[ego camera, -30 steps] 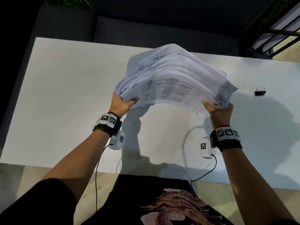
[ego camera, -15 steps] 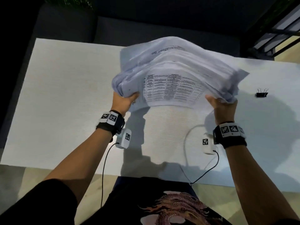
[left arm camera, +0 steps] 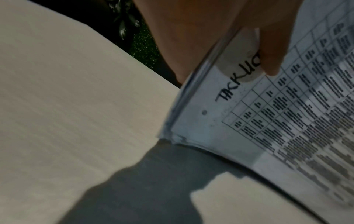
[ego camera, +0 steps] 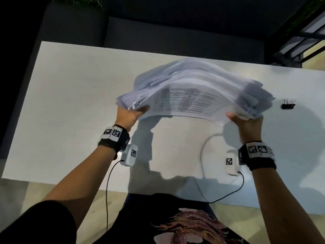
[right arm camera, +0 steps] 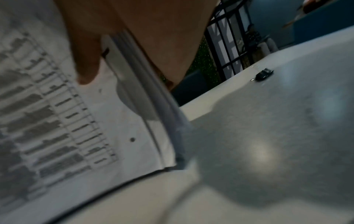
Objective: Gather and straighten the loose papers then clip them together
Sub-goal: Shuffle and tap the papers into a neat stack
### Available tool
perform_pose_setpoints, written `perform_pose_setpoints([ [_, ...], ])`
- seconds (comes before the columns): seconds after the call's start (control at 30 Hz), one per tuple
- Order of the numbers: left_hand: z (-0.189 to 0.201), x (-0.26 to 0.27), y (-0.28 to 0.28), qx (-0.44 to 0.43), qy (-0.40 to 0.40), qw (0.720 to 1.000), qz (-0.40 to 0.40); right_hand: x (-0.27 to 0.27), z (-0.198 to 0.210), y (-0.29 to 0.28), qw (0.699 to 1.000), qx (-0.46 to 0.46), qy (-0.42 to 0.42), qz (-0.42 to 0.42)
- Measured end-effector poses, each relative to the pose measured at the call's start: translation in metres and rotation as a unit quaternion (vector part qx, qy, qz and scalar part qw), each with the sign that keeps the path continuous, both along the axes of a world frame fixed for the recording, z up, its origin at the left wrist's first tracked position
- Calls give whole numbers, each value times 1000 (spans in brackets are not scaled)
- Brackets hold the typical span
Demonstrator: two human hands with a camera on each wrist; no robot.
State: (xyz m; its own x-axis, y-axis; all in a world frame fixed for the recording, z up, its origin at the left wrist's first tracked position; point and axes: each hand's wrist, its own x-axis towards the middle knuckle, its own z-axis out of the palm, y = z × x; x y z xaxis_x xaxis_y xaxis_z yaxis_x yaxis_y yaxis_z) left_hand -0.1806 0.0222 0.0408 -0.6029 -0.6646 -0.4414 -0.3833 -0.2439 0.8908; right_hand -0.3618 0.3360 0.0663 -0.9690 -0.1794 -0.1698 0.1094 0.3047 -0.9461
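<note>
My left hand (ego camera: 129,115) has its grip closed on the left edge of the stack of papers (ego camera: 193,92), thumb (left arm camera: 272,50) pressed on the top sheet beside a handwritten word, the rest of the fingers under the stack. My right hand (ego camera: 248,123) grips the right edge the same way, thumb (right arm camera: 86,57) on top over the printed table, fingers beneath. Between the two grips the stack is lifted off the counter (ego camera: 70,103) and bows upward in the middle; its sheets are not squared, the edges fanned and stepped on both sides. The top sheet carries a printed grid of text, blurred in the head view.

On each wrist I wear a black band with square markers, and a small white camera unit with a black cable trailing back toward my body. The stack's shadow falls on the counter under and in front of it.

To the right of the papers, apart from them, a black binder clip (ego camera: 288,105) lies on the counter, untouched.

The counter is pale and long. Beyond its far edge stands a dark sofa (ego camera: 158,32), and at the far right a dark metal railing (ego camera: 302,46).
</note>
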Motion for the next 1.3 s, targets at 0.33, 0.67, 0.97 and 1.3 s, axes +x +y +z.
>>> perform_pose_setpoints([
  [0.33,21,-25,8,-16,25,999,-15,-23,-6,-25,993,108,32,27],
  [0.67,11,10,14,109,-67,987,-101,-61,-7,-10,967,207,40,142],
  [0.97,-32,37,58,308,-60,946,76,58,-42,18,905,42,-417,78],
  [1.3,-33,73,86,385,-75,920,-15,74,-68,-46,905,-133,-384,-124],
])
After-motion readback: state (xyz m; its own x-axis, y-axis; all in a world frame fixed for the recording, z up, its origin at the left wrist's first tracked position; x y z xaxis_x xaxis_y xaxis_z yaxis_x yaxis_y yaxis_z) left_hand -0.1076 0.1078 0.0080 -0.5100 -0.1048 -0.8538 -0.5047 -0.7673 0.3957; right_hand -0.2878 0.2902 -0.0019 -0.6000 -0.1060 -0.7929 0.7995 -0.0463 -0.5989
